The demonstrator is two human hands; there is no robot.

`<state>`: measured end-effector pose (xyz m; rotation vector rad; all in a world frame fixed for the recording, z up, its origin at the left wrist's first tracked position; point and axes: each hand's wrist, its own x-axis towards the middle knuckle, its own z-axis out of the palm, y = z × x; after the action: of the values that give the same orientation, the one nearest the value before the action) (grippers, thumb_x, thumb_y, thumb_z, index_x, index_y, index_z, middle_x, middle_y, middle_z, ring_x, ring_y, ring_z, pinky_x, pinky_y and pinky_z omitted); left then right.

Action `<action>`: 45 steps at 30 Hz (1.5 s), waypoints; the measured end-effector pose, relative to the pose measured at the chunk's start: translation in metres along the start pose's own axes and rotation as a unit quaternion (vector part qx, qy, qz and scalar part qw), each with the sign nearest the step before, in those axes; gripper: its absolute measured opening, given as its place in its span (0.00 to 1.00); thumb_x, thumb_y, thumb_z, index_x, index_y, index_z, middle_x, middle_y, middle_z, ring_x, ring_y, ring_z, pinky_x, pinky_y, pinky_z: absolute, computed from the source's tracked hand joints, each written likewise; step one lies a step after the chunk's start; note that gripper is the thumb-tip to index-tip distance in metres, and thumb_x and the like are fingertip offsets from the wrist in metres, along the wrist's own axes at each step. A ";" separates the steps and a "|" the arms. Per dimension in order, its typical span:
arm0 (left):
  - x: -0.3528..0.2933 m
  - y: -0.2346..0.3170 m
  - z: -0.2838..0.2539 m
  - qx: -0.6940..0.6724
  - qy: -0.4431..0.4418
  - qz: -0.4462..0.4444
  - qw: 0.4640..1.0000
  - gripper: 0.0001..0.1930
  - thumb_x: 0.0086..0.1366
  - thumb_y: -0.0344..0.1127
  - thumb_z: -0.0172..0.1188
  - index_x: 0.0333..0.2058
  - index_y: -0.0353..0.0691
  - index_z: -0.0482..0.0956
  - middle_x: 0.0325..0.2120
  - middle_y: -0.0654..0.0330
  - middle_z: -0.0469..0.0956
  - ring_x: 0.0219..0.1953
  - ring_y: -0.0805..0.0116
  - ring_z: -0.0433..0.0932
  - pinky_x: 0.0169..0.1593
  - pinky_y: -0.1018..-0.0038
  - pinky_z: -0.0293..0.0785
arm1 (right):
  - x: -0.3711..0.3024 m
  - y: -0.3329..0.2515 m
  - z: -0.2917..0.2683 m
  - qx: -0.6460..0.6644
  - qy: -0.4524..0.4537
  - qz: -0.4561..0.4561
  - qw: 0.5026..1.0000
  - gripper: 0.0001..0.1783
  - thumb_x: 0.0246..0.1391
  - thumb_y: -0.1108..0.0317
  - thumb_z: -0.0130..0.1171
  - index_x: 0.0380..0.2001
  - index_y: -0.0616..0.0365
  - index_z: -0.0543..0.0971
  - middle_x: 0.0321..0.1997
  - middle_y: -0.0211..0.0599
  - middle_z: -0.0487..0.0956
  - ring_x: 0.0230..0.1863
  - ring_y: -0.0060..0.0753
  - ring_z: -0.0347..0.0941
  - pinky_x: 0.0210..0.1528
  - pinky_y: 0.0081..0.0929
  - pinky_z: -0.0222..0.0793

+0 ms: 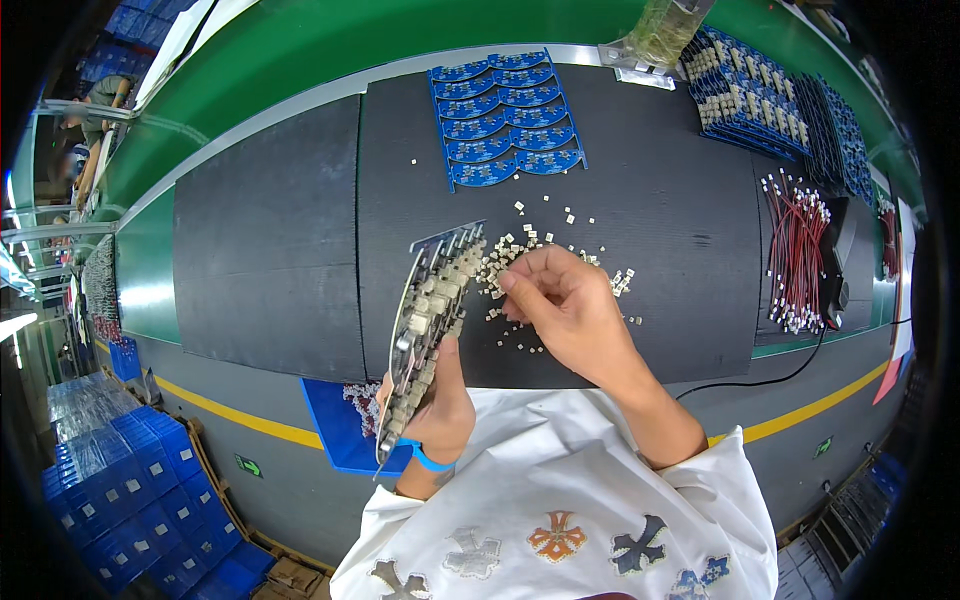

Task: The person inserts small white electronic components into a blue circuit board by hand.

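Note:
My left hand [437, 412], with a blue band at the wrist, grips a circuit board panel [402, 340] by its lower part. The panel stands tilted nearly on edge, and rows of small cream connectors [437, 297] cover the side turned to the right. My right hand [570, 305] is just right of the panel, thumb and fingertips pinched together over a scattered pile of loose white connectors [529, 238]. What lies between those fingertips is too small to make out. Farther off on the black mat lies a flat blue circuit board panel [510, 120] with scalloped sections.
Stacked blue boards [745, 95] stand at the far right, nearer than them a bundle of red and black wires [797, 250]. A black cable [760, 384] crosses the right table edge. Below the table's front edge sits a blue bin [330, 430]; blue crates [140, 490] stand lower left.

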<state>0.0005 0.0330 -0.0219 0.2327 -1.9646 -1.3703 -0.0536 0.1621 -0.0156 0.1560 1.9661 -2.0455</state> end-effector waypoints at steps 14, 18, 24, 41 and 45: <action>0.004 -0.005 -0.004 0.009 -0.152 0.056 0.987 0.11 0.53 0.17 0.56 0.36 0.28 0.69 0.35 0.38 0.76 0.40 0.50 0.77 0.42 0.66 0.74 | 0.001 -0.012 0.008 0.176 -0.055 0.024 0.982 0.09 0.54 0.70 0.53 0.32 0.67 0.72 0.22 0.32 0.75 0.24 0.17 0.72 0.26 0.15 0.69; 0.002 -0.010 -0.003 0.039 -0.104 0.094 0.989 0.10 0.53 0.17 0.56 0.35 0.28 0.70 0.35 0.38 0.75 0.39 0.53 0.78 0.40 0.69 0.75 | -0.003 -0.008 0.005 0.143 -0.033 0.023 0.989 0.09 0.55 0.70 0.52 0.33 0.68 0.71 0.21 0.34 0.75 0.24 0.18 0.72 0.25 0.15 0.67; 0.006 -0.010 -0.003 0.021 -0.100 0.036 0.994 0.08 0.51 0.17 0.59 0.30 0.28 0.71 0.30 0.41 0.77 0.30 0.60 0.80 0.34 0.74 0.74 | -0.005 -0.013 0.006 0.101 -0.006 -0.038 0.994 0.09 0.54 0.71 0.53 0.34 0.67 0.72 0.22 0.33 0.76 0.25 0.18 0.72 0.26 0.14 0.69; 0.005 -0.014 -0.005 0.018 -0.100 0.024 0.994 0.09 0.54 0.18 0.57 0.35 0.27 0.73 0.34 0.42 0.77 0.36 0.55 0.79 0.41 0.70 0.74 | -0.010 -0.024 0.004 0.165 -0.012 -0.042 0.985 0.08 0.54 0.71 0.54 0.34 0.66 0.72 0.29 0.33 0.76 0.28 0.17 0.73 0.28 0.14 0.69; 0.015 -0.002 -0.002 0.006 -0.214 0.066 0.975 0.12 0.53 0.16 0.54 0.38 0.29 0.72 0.40 0.39 0.74 0.45 0.48 0.74 0.47 0.64 0.72 | -0.010 -0.037 0.008 0.197 -0.037 -0.055 0.978 0.08 0.54 0.72 0.53 0.34 0.66 0.72 0.30 0.32 0.76 0.27 0.17 0.72 0.27 0.14 0.69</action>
<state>-0.0096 0.0229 -0.0160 -0.2048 -2.2892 -1.4060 -0.0537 0.1567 0.0226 0.0529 1.5360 -2.4564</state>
